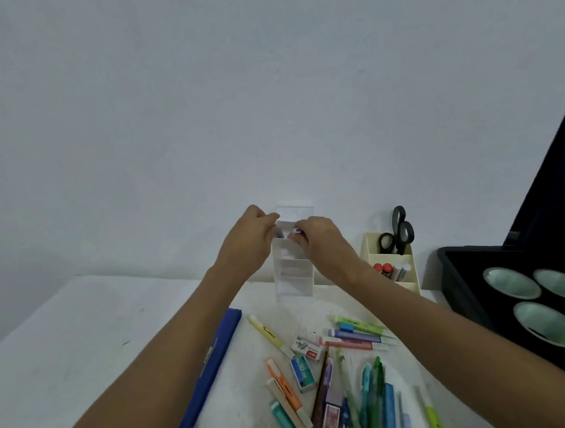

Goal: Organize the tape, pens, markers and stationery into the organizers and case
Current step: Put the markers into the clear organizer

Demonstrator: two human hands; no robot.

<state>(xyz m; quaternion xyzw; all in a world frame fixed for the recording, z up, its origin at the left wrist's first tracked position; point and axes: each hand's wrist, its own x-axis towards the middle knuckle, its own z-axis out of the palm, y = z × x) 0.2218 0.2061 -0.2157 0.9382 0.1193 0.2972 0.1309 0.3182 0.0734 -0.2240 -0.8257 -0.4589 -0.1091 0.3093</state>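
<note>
Small purple item (296, 230) pinched at right hand (322, 241) fingertips: too small/blurry to ID. Left hand (251, 240) covers upper left side of clear organizer (293, 279); contents of its tiers washed out, can't tell. Black case (477, 288) cut by right edge, lid only partly in frame. Pens/markers pile (351, 391) cut off at bottom edge. Labels on staple boxes (303, 371) mostly unreadable. Blue pouch (211, 370) print illegible.

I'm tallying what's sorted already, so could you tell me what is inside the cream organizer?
Black-handled scissors stand in the cream organizer's rear slot; red-capped tubes and pale ones sit in the middle. The front slot's contents are hidden.
</note>
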